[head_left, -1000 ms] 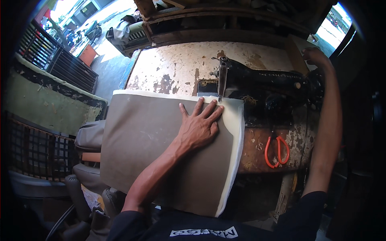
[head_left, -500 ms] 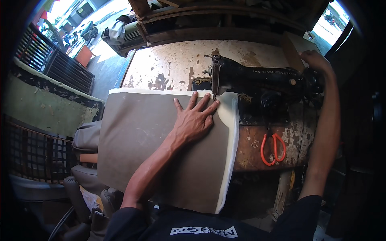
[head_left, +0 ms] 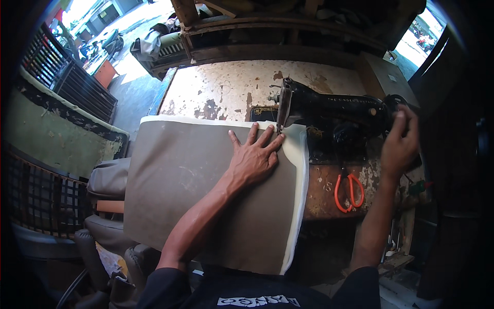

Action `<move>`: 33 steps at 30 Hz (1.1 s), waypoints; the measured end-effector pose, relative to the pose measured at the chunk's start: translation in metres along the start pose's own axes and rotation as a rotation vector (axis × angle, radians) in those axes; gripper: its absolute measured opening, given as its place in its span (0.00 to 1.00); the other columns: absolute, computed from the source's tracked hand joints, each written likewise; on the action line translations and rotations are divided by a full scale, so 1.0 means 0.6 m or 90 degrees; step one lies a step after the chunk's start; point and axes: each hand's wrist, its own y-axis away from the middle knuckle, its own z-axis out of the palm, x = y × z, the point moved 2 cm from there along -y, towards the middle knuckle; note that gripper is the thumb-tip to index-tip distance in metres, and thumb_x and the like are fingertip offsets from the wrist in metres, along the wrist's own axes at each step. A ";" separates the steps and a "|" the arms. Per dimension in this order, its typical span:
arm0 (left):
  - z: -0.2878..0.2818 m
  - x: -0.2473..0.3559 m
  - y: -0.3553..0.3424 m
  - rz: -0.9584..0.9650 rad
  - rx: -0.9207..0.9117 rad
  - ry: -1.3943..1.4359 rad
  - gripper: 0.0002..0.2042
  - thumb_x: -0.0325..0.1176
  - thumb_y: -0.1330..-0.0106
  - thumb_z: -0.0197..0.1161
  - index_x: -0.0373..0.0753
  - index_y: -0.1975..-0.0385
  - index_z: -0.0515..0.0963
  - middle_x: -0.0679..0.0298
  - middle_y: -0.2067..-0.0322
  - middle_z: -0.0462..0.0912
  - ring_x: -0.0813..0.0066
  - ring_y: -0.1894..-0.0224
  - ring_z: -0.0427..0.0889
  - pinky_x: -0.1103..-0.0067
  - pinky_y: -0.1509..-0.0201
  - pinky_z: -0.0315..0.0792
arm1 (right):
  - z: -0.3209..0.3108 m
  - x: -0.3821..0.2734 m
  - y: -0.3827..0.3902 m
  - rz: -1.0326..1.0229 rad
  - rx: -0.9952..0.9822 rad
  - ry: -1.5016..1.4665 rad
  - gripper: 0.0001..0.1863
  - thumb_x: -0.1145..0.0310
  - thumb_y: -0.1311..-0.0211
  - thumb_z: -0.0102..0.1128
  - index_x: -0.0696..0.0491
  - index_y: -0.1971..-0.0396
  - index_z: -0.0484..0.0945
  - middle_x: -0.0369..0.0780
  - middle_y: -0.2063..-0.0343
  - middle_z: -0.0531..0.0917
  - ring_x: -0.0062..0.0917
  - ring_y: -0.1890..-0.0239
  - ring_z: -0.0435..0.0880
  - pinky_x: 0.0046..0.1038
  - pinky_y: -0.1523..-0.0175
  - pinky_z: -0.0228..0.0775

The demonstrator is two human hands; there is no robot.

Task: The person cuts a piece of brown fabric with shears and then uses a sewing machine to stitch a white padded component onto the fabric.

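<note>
A black sewing machine (head_left: 334,105) stands on the worn table, its needle end over the far right corner of a brown-grey vinyl sheet (head_left: 180,175) with a pale foam backing. My left hand (head_left: 253,157) lies flat on the sheet with fingers spread, fingertips near the far edge and the index finger close beside the presser foot (head_left: 280,129). At the machine's right end, my right hand (head_left: 402,141) has its fingers bent onto the near side of the handwheel (head_left: 395,100). The needle's tip is too small to make out.
Scissors with orange handles (head_left: 350,193) lie on the table in front of the machine. A wooden rack (head_left: 278,51) stands behind the peeling tabletop (head_left: 206,85). Brown padded pieces (head_left: 108,177) are piled at the left, near a green panel (head_left: 62,118).
My right hand has come from the far side of the handwheel down to its near side. My left hand stays flat on the vinyl sheet. The view has shifted slightly.
</note>
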 end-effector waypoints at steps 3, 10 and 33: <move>0.000 0.008 0.001 0.008 -0.002 0.011 0.28 0.42 0.28 0.48 0.63 0.26 0.63 0.65 0.23 0.56 0.44 0.21 0.46 0.21 0.33 0.35 | 0.082 -0.068 0.140 0.266 -0.606 -0.317 0.10 0.69 0.28 0.56 0.57 0.57 0.83 0.37 0.75 0.85 0.19 0.76 0.84 0.23 0.70 0.75; -0.003 0.009 -0.007 0.014 0.000 -0.003 0.28 0.42 0.28 0.48 0.63 0.26 0.63 0.65 0.23 0.56 0.44 0.21 0.47 0.21 0.34 0.36 | 0.365 0.056 0.141 -0.336 -0.587 0.181 0.22 0.61 0.30 0.59 0.52 0.39 0.77 0.46 0.41 0.80 0.38 0.40 0.79 0.43 0.39 0.73; -0.004 -0.045 -0.058 0.093 -0.001 0.079 0.22 0.45 0.31 0.62 0.43 0.42 0.71 0.63 0.28 0.66 0.48 0.21 0.52 0.24 0.32 0.38 | 0.391 0.101 0.204 -0.085 -0.520 -0.116 0.30 0.67 0.37 0.64 0.51 0.33 0.71 0.44 0.34 0.72 0.35 0.32 0.68 0.36 0.28 0.59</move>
